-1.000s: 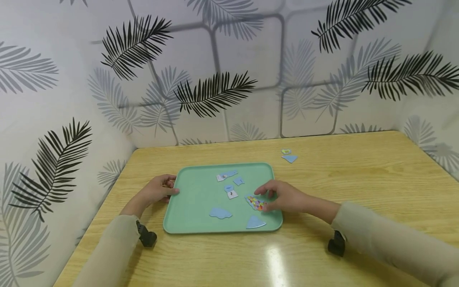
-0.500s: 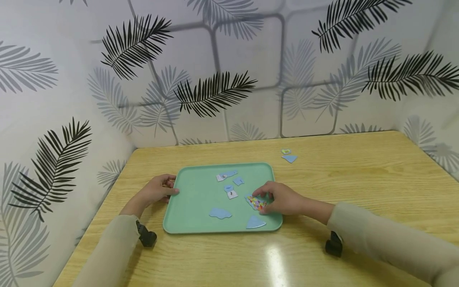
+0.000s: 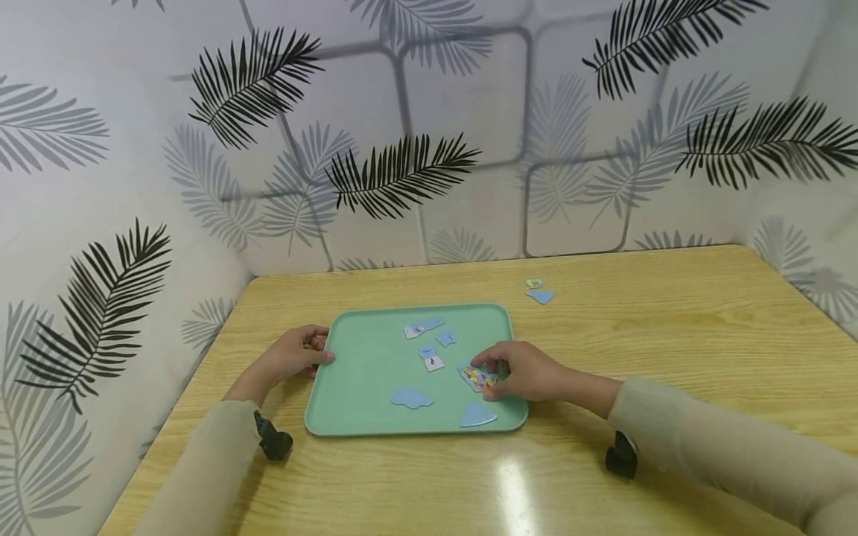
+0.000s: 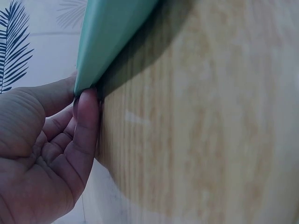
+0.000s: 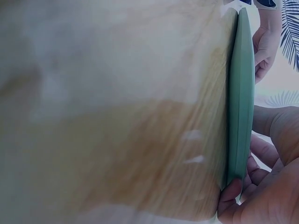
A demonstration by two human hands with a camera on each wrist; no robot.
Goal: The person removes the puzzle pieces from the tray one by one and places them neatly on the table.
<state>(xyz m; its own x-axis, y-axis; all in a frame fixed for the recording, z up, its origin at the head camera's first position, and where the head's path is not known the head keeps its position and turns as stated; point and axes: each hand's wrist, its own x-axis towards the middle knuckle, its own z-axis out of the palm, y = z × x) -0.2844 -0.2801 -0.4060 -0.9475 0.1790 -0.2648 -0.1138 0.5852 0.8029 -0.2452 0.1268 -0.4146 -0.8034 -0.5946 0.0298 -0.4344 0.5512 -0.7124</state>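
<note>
A mint-green tray (image 3: 362,372) lies on the wooden table, with several puzzle pieces on it. My left hand (image 3: 290,356) pinches the tray's left rim; the left wrist view shows the thumb and fingers (image 4: 86,116) about that edge. Over the tray's right side, my right hand (image 3: 529,371) curls thumb and index finger to opposite ends of a multicoloured puzzle piece (image 3: 477,377), which lies flat or nearly so. In the right wrist view the tray wall hides that piece. A plain blue piece (image 3: 478,415) lies just in front of the right hand.
Near the tray's middle are a blue piece with a white part (image 3: 432,362), a small blue piece (image 3: 445,339) and a long piece (image 3: 429,325). A wavy blue piece (image 3: 412,398) lies nearer the front. Behind the tray, a yellow-green piece (image 3: 534,283) and a blue piece (image 3: 541,296) rest on the table.
My right hand has shifted slightly left and closed its fingers in on the multicoloured piece. The left hand, tray and other pieces have stayed put.
</note>
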